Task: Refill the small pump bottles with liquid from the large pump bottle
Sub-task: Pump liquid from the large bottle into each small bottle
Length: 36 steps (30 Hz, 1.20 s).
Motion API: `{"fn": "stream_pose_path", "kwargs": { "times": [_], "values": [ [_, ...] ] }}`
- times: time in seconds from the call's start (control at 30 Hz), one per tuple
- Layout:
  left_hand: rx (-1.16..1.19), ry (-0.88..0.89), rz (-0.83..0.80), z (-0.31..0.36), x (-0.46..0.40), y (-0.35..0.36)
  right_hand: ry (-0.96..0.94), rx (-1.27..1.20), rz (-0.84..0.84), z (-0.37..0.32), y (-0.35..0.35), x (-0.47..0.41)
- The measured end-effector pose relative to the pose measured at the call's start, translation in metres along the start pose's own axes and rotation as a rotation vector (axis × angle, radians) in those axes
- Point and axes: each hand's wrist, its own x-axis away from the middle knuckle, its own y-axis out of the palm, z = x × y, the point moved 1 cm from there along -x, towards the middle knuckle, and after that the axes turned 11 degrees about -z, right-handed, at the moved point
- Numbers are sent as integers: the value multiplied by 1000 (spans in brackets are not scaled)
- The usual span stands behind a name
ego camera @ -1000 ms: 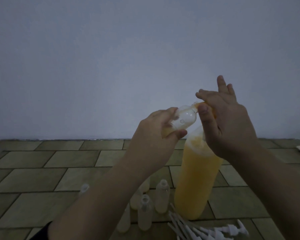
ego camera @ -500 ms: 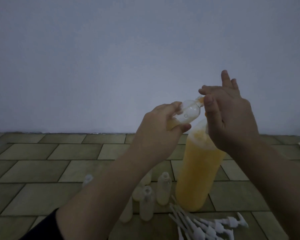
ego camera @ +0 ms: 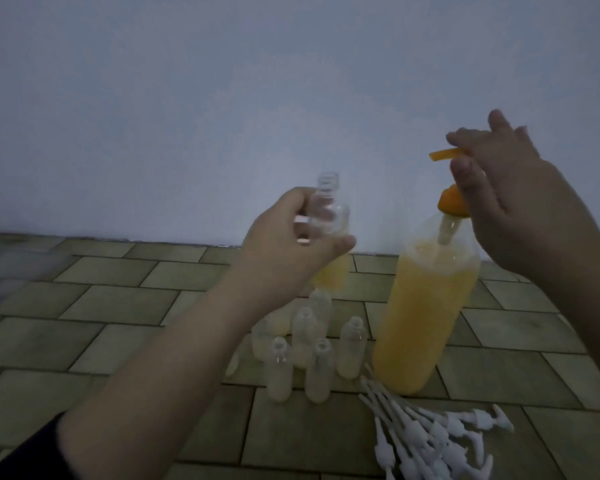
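Note:
My left hand (ego camera: 288, 244) grips a small clear bottle (ego camera: 328, 216), upright and capless, with orange liquid in its lower part. It is held left of the large bottle (ego camera: 426, 317), which stands on the tiled floor filled with orange liquid. My right hand (ego camera: 510, 195) rests over the large bottle's orange pump head (ego camera: 445, 154), fingers spread on top; the nozzle points left, apart from the small bottle. Several small capless bottles (ego camera: 312, 351) stand on the floor beneath my left hand.
A pile of white pump tops (ego camera: 430, 441) lies on the floor at the front right. A pale wall (ego camera: 222, 98) rises just behind the tiles (ego camera: 101, 306).
My left hand pulled the small bottle leftward away from the nozzle and turned it upright. The right hand stayed on the pump head, which now shows its orange nozzle.

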Motion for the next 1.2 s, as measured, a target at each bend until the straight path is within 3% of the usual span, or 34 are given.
{"fn": "stream_pose_path", "kwargs": {
  "times": [0.17,0.37,0.6,0.7,0.9,0.97,1.07,1.2],
  "values": [
    [-58,-228,37,-46,76,-25,0,-23,-32,3,-6,8],
    [-4,-485,179,-126,135,-1,-20,5,-32,2,-8,8],
    [-149,-349,213,-170,121,19,-1,-33,3,-1,-7,10],
    [-108,-340,219,-177,122,22,-8,-39,20,-2,-6,10],
    [-155,-350,510,-197,133,-9,-3,-54,49,-4,-1,11],
    [-34,-449,375,-205,120,-23,-2,-62,54,-4,-2,10],
    [116,-437,82,-206,104,-32,-13,-65,66,-5,-2,10],
    [140,-382,2,-217,92,-34,-9,-61,62,-3,-1,10]
  ]
}}
